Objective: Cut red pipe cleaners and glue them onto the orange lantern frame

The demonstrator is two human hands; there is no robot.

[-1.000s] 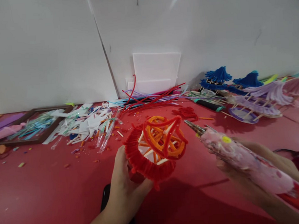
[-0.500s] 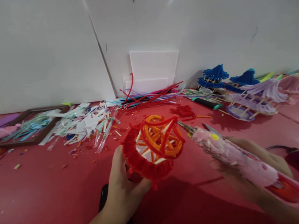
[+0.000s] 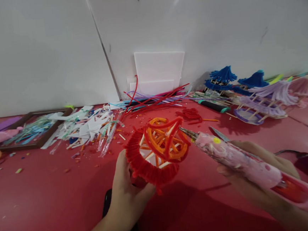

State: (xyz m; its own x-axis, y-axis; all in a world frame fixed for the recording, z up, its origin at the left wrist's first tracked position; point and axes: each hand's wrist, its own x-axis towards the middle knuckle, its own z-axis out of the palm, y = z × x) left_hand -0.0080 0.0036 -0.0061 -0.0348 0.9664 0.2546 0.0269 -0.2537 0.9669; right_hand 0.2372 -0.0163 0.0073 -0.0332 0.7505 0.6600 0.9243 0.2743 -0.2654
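My left hand is wrapped round the base of a red and orange pipe-cleaner craft, which has a fuzzy red rim, pale sticks and looped orange and red strands on top. My right hand is closed round a pink glue gun with a yellow dot near its nozzle. The nozzle tip is close to the upper right of the red loops; whether it touches them I cannot tell. A metal blade shows behind the gun, by my right fingers.
Red pipe cleaners lie by the wall. Paper scraps and a brown frame are left; blue and lilac crafts stand right. A black phone-like object lies under my left wrist.
The glue gun has shifted slightly left, its nozzle a little lower and nearer the red loops. My left hand and the craft have barely moved.
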